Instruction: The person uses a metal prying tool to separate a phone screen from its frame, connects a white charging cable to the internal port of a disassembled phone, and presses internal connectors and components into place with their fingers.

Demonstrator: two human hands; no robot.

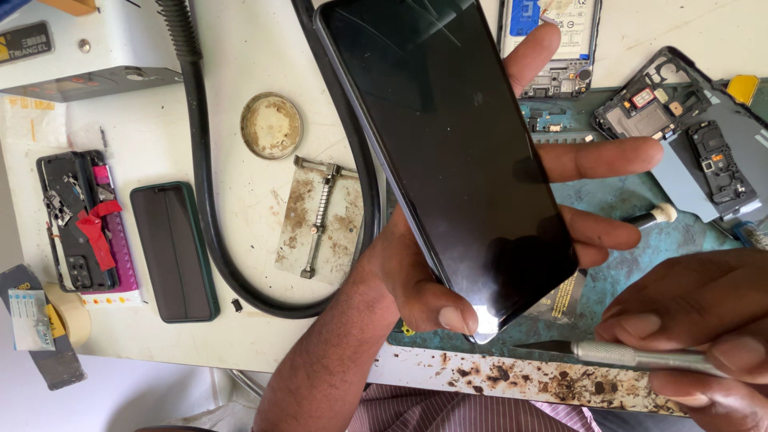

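Clearly the left hand (pixel 488 216) was clamped on a black smartphone (pixel 448 152), screen up and tilted, raised above the white table (pixel 240 48). The thumb pressed on the glass at the phone's lower corner, while the fingers wrapped round from behind and showed along its right edge. The right hand (pixel 696 328) was closed around a metal craft knife (pixel 624 354), gripped between thumb and fingers, its dark blade pointing left and ending just beside the phone's lower corner; whether the tip touched the phone could not be told. Beneath both hands lay a worn teal work mat (pixel 640 240). On it to the right sat an opened phone body (pixel 688 128) with its parts bared. Well apart on the left lay a dark green phone (pixel 174 252), face up, a metal clamp jig (pixel 320 216) and a round tin lid (pixel 271 125), with a black hose (pixel 200 160) curving past them.
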